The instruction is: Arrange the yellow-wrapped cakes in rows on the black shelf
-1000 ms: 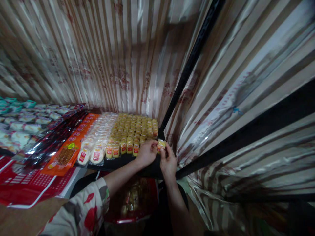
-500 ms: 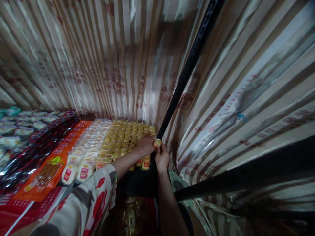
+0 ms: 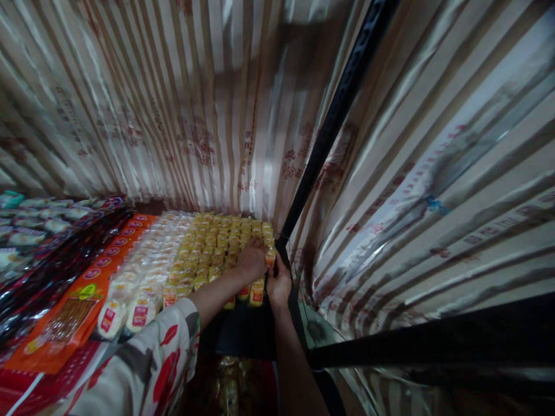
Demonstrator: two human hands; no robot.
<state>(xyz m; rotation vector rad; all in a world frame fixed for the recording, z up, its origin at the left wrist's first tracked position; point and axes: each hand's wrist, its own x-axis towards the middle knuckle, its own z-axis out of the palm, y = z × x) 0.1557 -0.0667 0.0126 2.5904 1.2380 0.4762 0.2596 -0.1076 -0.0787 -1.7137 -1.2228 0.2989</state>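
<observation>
My left hand [image 3: 252, 260] reaches over the right-hand rows of small yellow wrapped snack packs [image 3: 207, 242]. Its fingers close on the left side of one small yellow snack pack [image 3: 270, 257] with an orange-red label. From below and the right, my right hand [image 3: 280, 284] pinches the same pack between thumb and fingers. The pack is upright at the right end of the rows, close to the black post. My fingers and the dim light hide part of it. Single packs [image 3: 256, 292] in the front row stand just below my left hand.
Clear-wrapped white packs [image 3: 141, 309], an orange snack bag [image 3: 71, 312] and dark shiny packets [image 3: 56, 254] lie to the left. A black metal post [image 3: 323, 144] rises behind my hands, before striped sheeting [image 3: 208, 115]. Below the black shelf [image 3: 238, 332] are more packs [image 3: 232, 384].
Both hands have moved slightly left and down with the snack pack, away from the post and against the rows. The view has shifted a little.
</observation>
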